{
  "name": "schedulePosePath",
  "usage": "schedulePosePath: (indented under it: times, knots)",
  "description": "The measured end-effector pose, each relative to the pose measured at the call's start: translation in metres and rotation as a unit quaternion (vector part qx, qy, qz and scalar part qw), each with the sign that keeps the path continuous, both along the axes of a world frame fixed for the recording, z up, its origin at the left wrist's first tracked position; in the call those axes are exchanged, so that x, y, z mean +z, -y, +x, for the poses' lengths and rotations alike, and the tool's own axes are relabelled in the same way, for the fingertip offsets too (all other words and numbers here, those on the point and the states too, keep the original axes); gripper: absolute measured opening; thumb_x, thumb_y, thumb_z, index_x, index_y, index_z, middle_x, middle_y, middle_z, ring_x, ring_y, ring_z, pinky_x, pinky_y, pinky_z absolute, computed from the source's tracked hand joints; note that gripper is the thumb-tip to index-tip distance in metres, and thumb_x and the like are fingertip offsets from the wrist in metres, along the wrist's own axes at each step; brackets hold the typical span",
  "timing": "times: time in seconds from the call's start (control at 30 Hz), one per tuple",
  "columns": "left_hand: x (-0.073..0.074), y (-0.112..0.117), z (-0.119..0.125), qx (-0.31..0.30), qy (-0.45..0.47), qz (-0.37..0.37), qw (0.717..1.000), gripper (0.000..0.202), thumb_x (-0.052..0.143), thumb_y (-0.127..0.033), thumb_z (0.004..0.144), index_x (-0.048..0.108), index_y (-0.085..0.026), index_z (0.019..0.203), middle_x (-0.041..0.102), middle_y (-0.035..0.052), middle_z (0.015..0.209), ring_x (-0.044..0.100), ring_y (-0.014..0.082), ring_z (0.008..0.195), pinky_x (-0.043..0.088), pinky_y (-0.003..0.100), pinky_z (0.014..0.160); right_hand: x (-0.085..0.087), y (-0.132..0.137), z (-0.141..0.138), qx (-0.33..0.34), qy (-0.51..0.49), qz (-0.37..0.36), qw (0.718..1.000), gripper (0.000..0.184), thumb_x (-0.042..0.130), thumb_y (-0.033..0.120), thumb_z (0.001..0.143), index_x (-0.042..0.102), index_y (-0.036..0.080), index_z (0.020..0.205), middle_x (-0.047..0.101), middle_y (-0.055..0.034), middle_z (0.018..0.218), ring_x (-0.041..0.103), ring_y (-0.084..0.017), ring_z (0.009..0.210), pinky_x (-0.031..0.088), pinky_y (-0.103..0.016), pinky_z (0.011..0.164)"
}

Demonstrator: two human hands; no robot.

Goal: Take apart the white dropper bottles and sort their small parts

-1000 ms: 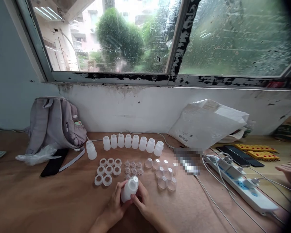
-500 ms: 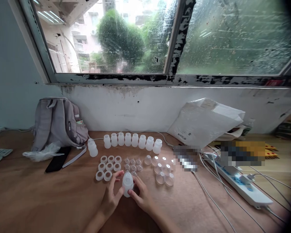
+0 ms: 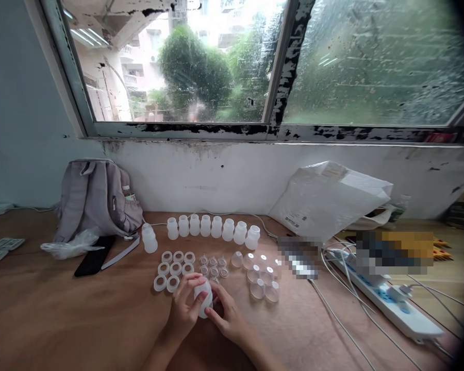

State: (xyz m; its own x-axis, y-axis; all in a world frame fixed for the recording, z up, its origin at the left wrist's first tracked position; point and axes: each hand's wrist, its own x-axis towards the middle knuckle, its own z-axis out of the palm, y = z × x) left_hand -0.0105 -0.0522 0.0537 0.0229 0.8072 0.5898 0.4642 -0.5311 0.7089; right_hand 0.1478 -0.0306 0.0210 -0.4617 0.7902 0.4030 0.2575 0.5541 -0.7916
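Observation:
Between my two hands is a small translucent baby bottle (image 3: 204, 304), held near the front of the wooden table. My left hand (image 3: 185, 304) wraps its fingers around the upper part, covering much of the cap. With thumb and fingers, my right hand (image 3: 226, 312) grips the bottle's lower right side. Just beyond my hands lie white collar rings (image 3: 176, 268), clear silicone nipples (image 3: 213, 261) and clear dome caps (image 3: 257, 288), each kind in a group. A row of open bottles (image 3: 217, 226) stands behind them. Left of that row is a capped bottle (image 3: 149, 238).
A grey backpack (image 3: 96, 201) leans on the wall at left, with a plastic bag (image 3: 69, 245) and a black phone (image 3: 95, 257) before it. At right are a large white bag (image 3: 328, 201), a power strip (image 3: 394, 299) and loose cables.
My left hand has moved up and closed around the top of the bottle, where its fingers were apart before. My right hand stays on the side. The view has tilted slightly.

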Motion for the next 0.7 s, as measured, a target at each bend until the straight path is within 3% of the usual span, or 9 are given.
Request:
schedulePosePath:
  times: [0.13, 0.23, 0.33, 0.5, 0.6, 0.7]
  knots:
    - [0.029, -0.018, -0.021, 0.087, -0.026, 0.03, 0.995, 0.019, 0.05, -0.027, 0.078, 0.055, -0.023, 0.096, 0.056, 0.0047, 0.099, 0.052, 0.0191, 0.094, 0.043, 0.031, 0.081, -0.009, -0.002, 0.003, -0.034, 0.011, -0.003, 0.999, 0.049, 0.048, 0.026, 0.079, 0.031, 0.021, 0.124, 0.053, -0.0044, 0.091, 0.052, -0.014, 0.075, 0.044, -0.028, 0.074]
    - [0.058, -0.046, -0.045, 0.164, -0.054, 0.036, 0.984, 0.032, 0.05, -0.033, 0.077, 0.05, -0.021, 0.108, 0.057, 0.0044, 0.098, 0.055, 0.0165, 0.082, 0.044, 0.029, 0.075, -0.013, -0.005, 0.003, -0.043, 0.019, -0.008, 0.999, 0.045, 0.046, 0.023, 0.079, 0.033, 0.021, 0.122, 0.052, -0.0032, 0.086, 0.051, -0.013, 0.07, 0.045, -0.026, 0.069]
    - [0.078, -0.081, -0.072, 0.192, -0.11, 0.031, 0.975, 0.03, 0.048, -0.035, 0.078, 0.054, -0.02, 0.103, 0.059, 0.0042, 0.098, 0.055, 0.0163, 0.081, 0.043, 0.027, 0.076, -0.014, -0.006, 0.003, -0.049, 0.026, -0.003, 0.998, 0.042, 0.045, 0.019, 0.078, 0.037, 0.02, 0.118, 0.052, -0.0029, 0.083, 0.052, -0.013, 0.071, 0.045, -0.026, 0.069]
    - [0.084, -0.129, -0.108, 0.247, -0.219, -0.024, 0.944, 0.03, 0.051, -0.037, 0.074, 0.057, -0.02, 0.098, 0.063, 0.0028, 0.095, 0.057, 0.0166, 0.081, 0.04, 0.026, 0.078, -0.015, -0.006, 0.002, -0.055, 0.025, 0.003, 0.998, 0.038, 0.044, 0.016, 0.076, 0.041, 0.02, 0.114, 0.053, -0.0024, 0.08, 0.052, -0.013, 0.07, 0.044, -0.026, 0.068]
    - [0.083, -0.146, -0.121, 0.29, -0.283, -0.076, 0.911, 0.031, 0.053, -0.039, 0.072, 0.058, -0.022, 0.096, 0.065, 0.0021, 0.093, 0.057, 0.0184, 0.084, 0.038, 0.027, 0.079, -0.017, -0.007, 0.002, -0.055, 0.03, 0.006, 0.998, 0.035, 0.044, 0.016, 0.076, 0.044, 0.02, 0.11, 0.054, -0.0016, 0.078, 0.052, -0.013, 0.068, 0.044, -0.026, 0.068]
    - [0.082, -0.155, -0.127, 0.305, -0.301, -0.1, 0.898, 0.029, 0.054, -0.041, 0.07, 0.06, -0.023, 0.093, 0.066, 0.0033, 0.092, 0.057, 0.0211, 0.086, 0.035, 0.031, 0.079, -0.018, -0.008, 0.003, -0.058, 0.032, 0.013, 0.998, 0.032, 0.045, 0.016, 0.075, 0.046, 0.02, 0.107, 0.055, -0.0016, 0.077, 0.052, -0.014, 0.07, 0.044, -0.026, 0.069]
